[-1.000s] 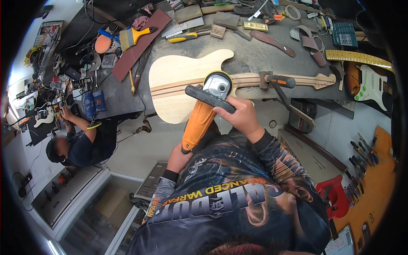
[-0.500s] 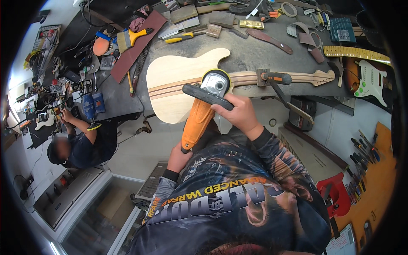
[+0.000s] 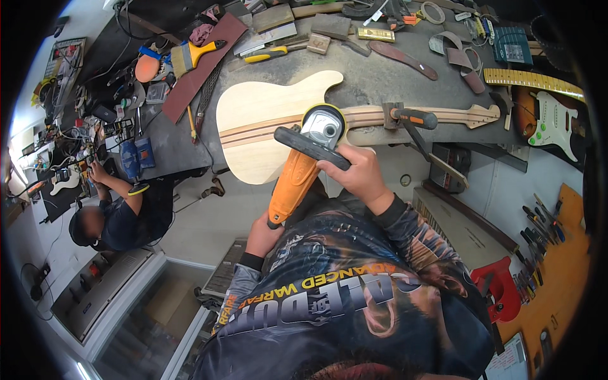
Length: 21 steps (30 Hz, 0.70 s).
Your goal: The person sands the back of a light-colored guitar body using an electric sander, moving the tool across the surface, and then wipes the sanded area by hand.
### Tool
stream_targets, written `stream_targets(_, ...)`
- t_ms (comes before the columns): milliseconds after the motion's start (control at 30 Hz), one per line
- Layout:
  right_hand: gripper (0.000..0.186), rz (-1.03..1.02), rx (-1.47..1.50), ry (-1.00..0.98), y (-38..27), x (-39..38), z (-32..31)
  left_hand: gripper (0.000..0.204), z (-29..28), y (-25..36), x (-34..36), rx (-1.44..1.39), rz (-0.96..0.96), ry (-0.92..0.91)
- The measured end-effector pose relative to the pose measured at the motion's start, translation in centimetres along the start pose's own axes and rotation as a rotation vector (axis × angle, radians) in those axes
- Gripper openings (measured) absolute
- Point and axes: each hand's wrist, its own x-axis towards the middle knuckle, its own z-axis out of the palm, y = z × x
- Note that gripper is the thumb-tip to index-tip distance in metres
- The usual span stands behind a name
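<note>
Your left hand (image 3: 263,235) is closed around the rear end of the orange power tool (image 3: 294,187), low in front of your printed shirt (image 3: 329,339), with some of its fingers hidden from view; your right hand (image 3: 362,172) is wrapped around the right end of the black side handle (image 3: 301,142). The tool slants up and away from you, its silver head (image 3: 325,126) and yellow-edged disc (image 3: 342,113) over the pale guitar (image 3: 250,163) where body and neck meet; from this angle you cannot tell whether the disc presses on the wood. The guitar lies on the dark bench (image 3: 380,79), body to your left with brown stripes along its middle, neck pointing right, and a clamp (image 3: 391,116) with a black and orange handle sits across that neck. Of the writing around you, your shirt carries the largest: a row of big silver-grey capitals over the chest, with a smaller line in yellow and orange just above them in view. At the far side of the bench a small gold box (image 3: 375,34) bears print too small to make out, and to its right a dark green box (image 3: 514,47) shows pale markings. Near the lower right rim, a white sheet (image 3: 506,364) holds fine writing you cannot read. On your left, a co-worker (image 3: 133,218) in a dark top and cap reaches toward the cluttered bench
</note>
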Motion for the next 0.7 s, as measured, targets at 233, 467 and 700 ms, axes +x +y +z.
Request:
stream_targets(233, 0.048, 0.014, 0.046, 0.031, 0.0, -0.3, -0.1, 0.050, -0.2, 0.2, 0.3, -0.005, 0.003, -0.005)
stream_targets(467, 0.046, 0.008, 0.001, 0.039, -0.1, 0.8, 0.5, 0.048, -0.4, 0.9, 0.4, -0.001, 0.017, 0.047)
stream_targets(700, 0.045, 0.019, 0.030, 0.040, 0.3, 0.0, 0.4, 0.048, -0.9, 0.6, 0.6, 0.056, 0.054, 0.055)
